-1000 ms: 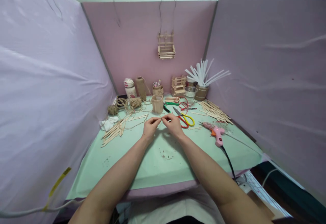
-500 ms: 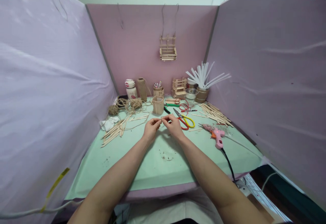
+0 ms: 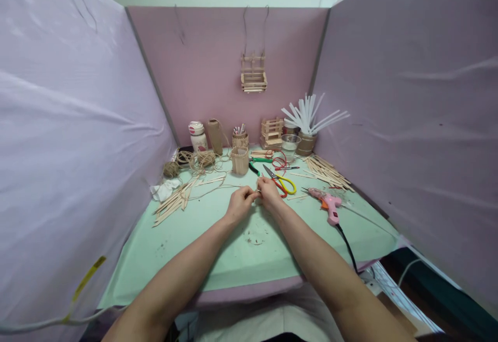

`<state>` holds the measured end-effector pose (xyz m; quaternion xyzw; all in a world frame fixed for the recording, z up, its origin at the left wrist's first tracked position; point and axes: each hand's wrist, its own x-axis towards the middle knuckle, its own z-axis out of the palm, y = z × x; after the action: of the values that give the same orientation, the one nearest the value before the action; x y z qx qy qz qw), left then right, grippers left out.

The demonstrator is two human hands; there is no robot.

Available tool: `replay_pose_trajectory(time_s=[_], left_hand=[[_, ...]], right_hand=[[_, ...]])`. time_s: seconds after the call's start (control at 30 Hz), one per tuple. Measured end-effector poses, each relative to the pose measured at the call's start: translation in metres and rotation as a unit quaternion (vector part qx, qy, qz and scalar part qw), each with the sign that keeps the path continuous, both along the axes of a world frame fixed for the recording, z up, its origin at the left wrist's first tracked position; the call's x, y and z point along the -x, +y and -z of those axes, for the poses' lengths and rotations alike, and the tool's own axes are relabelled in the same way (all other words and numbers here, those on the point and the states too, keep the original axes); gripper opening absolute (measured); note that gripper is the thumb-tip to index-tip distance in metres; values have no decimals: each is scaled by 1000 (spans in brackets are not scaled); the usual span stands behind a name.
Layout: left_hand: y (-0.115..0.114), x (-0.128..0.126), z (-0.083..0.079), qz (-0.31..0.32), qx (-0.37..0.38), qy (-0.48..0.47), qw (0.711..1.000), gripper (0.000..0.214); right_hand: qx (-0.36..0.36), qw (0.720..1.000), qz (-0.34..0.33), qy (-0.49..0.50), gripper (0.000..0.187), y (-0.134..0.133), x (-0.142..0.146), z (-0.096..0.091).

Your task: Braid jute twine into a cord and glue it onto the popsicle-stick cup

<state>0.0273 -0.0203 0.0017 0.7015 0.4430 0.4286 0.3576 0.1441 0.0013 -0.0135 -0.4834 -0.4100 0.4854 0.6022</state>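
Over the middle of the table, my left hand (image 3: 241, 203) and my right hand (image 3: 268, 191) meet with their fingertips pinched together. Whatever lies between the fingers is small and mostly covered, so I cannot make it out. A thin strand of twine (image 3: 206, 193) lies on the cloth and runs toward my left hand; whether it reaches the fingers is unclear. Just beyond the right hand are scissors (image 3: 287, 184) with red and yellow handles. Past the fingertips stands a small cup made of wooden sticks (image 3: 240, 161), with green-handled pliers (image 3: 261, 160) beside it.
A pink glue gun (image 3: 330, 204) lies at right, its cord running off the front edge. Wooden sticks are piled at left (image 3: 177, 203) and right (image 3: 327, 172). Tangled twine (image 3: 190, 159), a white jar (image 3: 198, 137) and a pot of glue sticks (image 3: 306, 144) stand behind.
Both hands have shifted slightly right. The left hand has come lower and nearer to me, its fingers now tucked against the right hand's. The view has turned slightly.
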Motion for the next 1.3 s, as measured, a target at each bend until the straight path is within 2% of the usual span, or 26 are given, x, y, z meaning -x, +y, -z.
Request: replay_pose_trajectory(time_s=[0.1, 0.17, 0.4, 0.6, 0.73, 0.87, 1.0, 1.13, 1.3], left_hand=[[-3, -5, -2, 11, 11, -11, 1000, 21], [-3, -5, -2, 4, 23, -36, 999, 22], [2, 1, 0, -21, 57, -148, 987, 17], [5, 5, 1, -35, 44, -152, 987, 25], [7, 8, 2, -22, 31, -143, 989, 26], [9, 8, 4, -11, 23, -135, 990, 22], [7, 9, 3, -9, 16, -118, 993, 18], [4, 8, -1, 0, -27, -104, 994, 14], [-1, 7, -5, 29, -31, -115, 992, 8]], right_hand=[[5, 997, 8, 82, 30, 1, -4, -3], [-9, 995, -6, 101, 29, 0, -6, -7], [-5, 994, -15, 106, 23, -5, -11, -20], [9, 994, -35, 99, 29, -5, -11, -25], [64, 991, -97, 64, 36, -9, -11, -26], [41, 984, -167, 37, 30, -12, -11, -24], [-7, 990, -140, 27, 29, -10, -9, -17], [-46, 992, -107, 39, 33, -7, -6, -13], [-43, 994, -84, 46, 35, -8, -4, -16]])
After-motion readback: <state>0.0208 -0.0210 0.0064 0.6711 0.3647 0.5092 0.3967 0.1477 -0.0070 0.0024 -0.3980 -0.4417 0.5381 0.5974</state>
